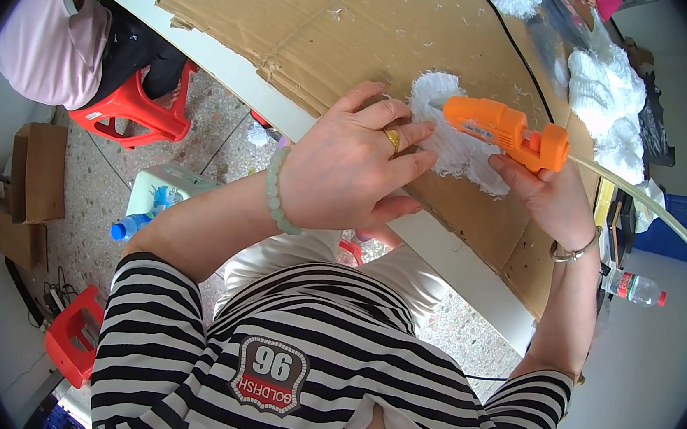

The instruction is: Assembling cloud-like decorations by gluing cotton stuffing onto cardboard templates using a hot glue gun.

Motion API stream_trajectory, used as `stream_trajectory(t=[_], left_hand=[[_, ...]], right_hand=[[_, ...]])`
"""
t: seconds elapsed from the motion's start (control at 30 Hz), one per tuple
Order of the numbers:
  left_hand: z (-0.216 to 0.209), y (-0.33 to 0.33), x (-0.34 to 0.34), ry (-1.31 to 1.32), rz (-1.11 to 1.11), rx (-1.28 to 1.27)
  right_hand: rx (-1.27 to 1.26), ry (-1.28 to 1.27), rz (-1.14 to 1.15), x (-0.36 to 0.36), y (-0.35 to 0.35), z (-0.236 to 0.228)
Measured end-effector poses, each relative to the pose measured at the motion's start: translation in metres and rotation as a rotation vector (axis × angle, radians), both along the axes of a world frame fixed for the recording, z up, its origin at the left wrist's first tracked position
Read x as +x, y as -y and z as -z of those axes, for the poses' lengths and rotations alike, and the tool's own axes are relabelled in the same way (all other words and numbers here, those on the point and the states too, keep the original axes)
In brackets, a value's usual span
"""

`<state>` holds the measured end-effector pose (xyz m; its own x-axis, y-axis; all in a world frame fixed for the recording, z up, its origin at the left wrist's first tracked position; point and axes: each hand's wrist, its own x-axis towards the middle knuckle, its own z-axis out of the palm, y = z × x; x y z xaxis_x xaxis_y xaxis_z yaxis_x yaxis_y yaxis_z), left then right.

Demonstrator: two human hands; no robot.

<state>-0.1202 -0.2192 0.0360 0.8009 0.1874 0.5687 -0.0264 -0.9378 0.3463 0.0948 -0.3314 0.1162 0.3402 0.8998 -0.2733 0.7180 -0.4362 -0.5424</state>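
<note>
An orange hot glue gun [493, 121] is gripped in my right hand [558, 204]. A long pale glue stick [651, 197] runs out of its back end, toward the right. The gun's nozzle points left and lies over a white fluffy fabric piece [449, 146] on the cardboard sheet [296, 20]. At the left edge of that piece is my left hand [357, 162], its fingers bent but apart and the fingertips at the fabric. A gold ring is on one of its fingers. My left palm is hidden from view.
White fluffy pieces [606, 107] are piled at the right, beyond the glue gun. A black cord [523, 62] crosses the cardboard. Another person [54, 46] sits at the table's far left on a red stool [138, 112]. A water bottle [638, 289] is at the right.
</note>
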Motion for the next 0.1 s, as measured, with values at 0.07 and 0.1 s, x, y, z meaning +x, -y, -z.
stream_trajectory(t=[0.07,0.1], left_hand=[[0.0003,-0.0002,-0.0001,-0.007,-0.002,0.003],[0.0001,-0.0002,0.0,-0.012,0.0,0.004]], right_hand=[[-0.012,-0.001,-0.005,-0.0002,-0.0014,-0.0013],[-0.013,-0.007,-0.003,0.0002,-0.0013,-0.0015]])
